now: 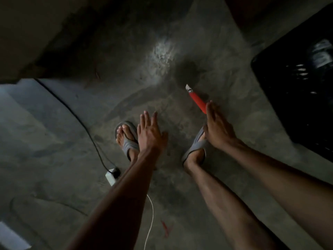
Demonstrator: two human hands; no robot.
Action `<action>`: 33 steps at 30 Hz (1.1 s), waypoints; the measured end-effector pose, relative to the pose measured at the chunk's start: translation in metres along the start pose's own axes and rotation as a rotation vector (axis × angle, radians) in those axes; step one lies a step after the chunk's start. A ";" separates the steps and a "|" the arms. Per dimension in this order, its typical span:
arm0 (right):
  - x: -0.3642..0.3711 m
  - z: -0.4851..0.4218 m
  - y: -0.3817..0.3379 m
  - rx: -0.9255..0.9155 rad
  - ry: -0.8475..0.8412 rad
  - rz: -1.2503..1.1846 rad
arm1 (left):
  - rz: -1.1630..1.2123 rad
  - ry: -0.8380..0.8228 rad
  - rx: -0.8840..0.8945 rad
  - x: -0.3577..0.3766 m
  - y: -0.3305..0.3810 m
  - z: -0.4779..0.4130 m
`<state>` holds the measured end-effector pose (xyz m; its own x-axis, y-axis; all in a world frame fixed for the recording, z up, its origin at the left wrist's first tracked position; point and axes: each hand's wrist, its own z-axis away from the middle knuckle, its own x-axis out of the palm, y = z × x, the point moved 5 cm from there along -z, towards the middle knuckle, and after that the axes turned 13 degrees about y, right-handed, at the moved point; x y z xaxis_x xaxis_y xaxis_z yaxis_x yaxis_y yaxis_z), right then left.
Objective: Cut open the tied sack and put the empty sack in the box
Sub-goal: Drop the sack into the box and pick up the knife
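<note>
1. Concrete floor (72, 141), grey and blotchy, fills the dim view, with one bright patch of light near the top middle.
2. Black box (297, 105) stands at the right edge, cut off by the frame. Something pale glints inside it near its far side; I cannot tell what it is.
3. Left hand (150, 134) reaches forward and down on a bare arm, fingers straight and close together, holding nothing. It hangs over the left foot.
4. Right hand (219, 130) reaches the same way, fingers straight and together. Its fingertips lie at the rear end of the cutter; whether they touch it I cannot tell.
5. Grey sandals (128, 143) are on both feet, partly hidden behind the hands.
6. Black cable (81, 121) curves across the floor on the left, down to the plug.
7. Red cutter (197, 100) lies on the floor between the hands and the box, its short blade out and pointing away from the person.
8. White plug (111, 176) sits beside the left forearm, with a thin white cord (151, 213) trailing toward the bottom edge.
</note>
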<state>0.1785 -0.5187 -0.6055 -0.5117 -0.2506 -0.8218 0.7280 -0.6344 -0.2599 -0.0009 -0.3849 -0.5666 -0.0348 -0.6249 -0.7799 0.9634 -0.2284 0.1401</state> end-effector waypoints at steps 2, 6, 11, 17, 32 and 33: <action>0.039 -0.036 0.001 0.016 0.073 0.029 | 0.025 0.034 0.025 0.039 0.003 -0.041; 0.109 -0.080 0.000 0.123 0.237 0.057 | 0.009 0.108 0.132 0.109 0.008 -0.108; 0.154 -0.089 0.013 0.301 0.472 0.035 | -0.005 0.279 0.085 0.162 -0.018 -0.141; 0.154 -0.088 0.022 0.236 0.654 -0.015 | -0.039 0.288 0.208 0.172 -0.031 -0.147; -0.002 -0.034 -0.004 0.334 0.093 -0.312 | 0.052 -0.124 0.149 0.021 -0.015 -0.091; -0.025 -0.021 -0.016 0.354 0.143 -0.321 | 0.076 -0.124 0.131 -0.005 -0.014 -0.075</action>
<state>0.1892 -0.4866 -0.5911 -0.5990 0.0851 -0.7962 0.3314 -0.8788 -0.3433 0.0056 -0.3225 -0.6104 -0.0035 -0.7295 -0.6840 0.9220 -0.2673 0.2803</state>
